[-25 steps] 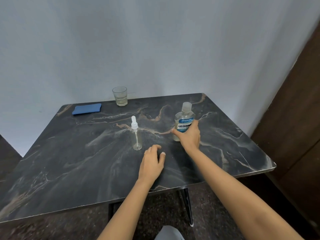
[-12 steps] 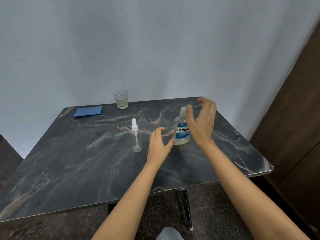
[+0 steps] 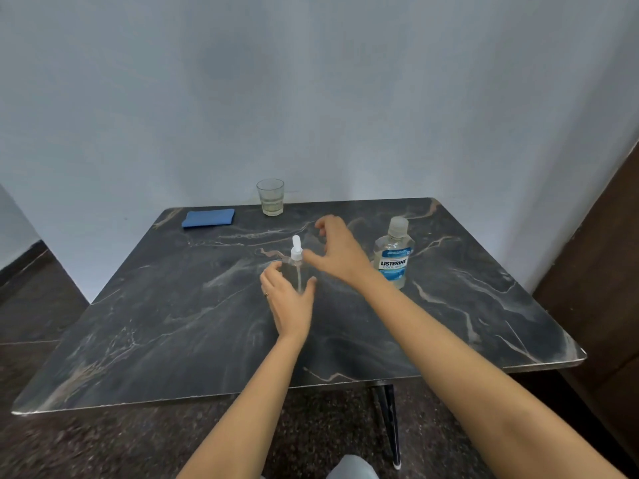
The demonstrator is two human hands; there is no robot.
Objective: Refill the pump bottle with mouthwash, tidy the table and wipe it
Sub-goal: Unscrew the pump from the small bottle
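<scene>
Now the left hand (image 3: 288, 302) curves round the pump bottle (image 3: 299, 276), contact unclear, while the right hand (image 3: 340, 254) hovers, fingers spread, by its white top, mouthwash bottle (image 3: 394, 257) nearby.

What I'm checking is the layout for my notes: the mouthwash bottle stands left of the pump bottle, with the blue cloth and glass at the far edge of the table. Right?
Not quite: the head view shows the mouthwash bottle standing right of the pump bottle, not left. The blue cloth and glass are at the far edge of the table, as you said.
</scene>
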